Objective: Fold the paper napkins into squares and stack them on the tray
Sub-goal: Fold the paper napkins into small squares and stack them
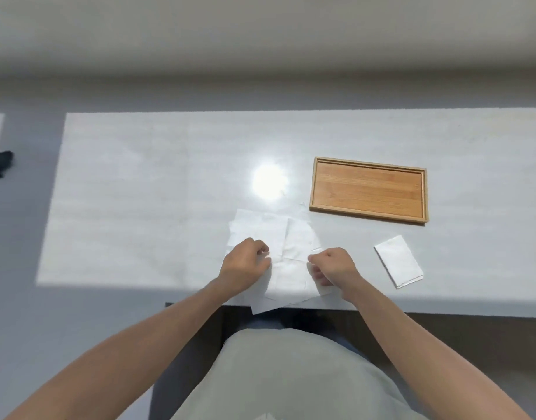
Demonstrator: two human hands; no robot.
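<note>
Several unfolded white paper napkins [279, 237] lie overlapping on the white table near its front edge. My left hand [245, 265] pinches the left side of the top napkin, and my right hand [330, 266] pinches its right side. Both hands rest low on the paper with fingers curled. To the right lies a folded stack of white napkins [398, 261], rectangular and slightly turned. Behind it sits a shallow wooden tray [369, 189] with nothing in it.
The white table [154, 192] stretches far to the left and right, with a bright light glare at its middle. One napkin corner hangs over the front edge. A dark object lies on the grey floor at the far left.
</note>
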